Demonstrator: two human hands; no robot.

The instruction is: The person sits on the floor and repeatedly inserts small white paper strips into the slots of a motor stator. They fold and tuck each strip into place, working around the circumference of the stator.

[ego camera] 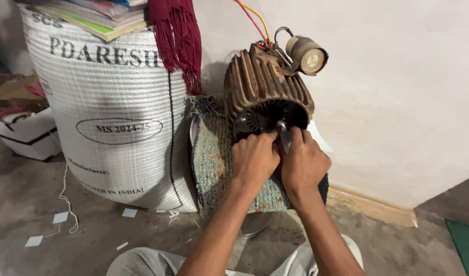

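Against wall: both hands (278, 161) gripping ribbed motor (267, 92) rim | woven mat (214, 163) beneath | sack (117, 112) left

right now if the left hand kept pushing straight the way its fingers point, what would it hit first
The left hand points up into the open end of the rusty finned motor housing. It would likely meet the dark parts inside that opening first, though depth there is hard to judge.

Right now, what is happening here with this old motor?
A person has both hands at the open end of a rusty finned motor. The left hand and right hand press their fingers into the opening. The motor rests on a woven mat, beside a white sack and against the wall.
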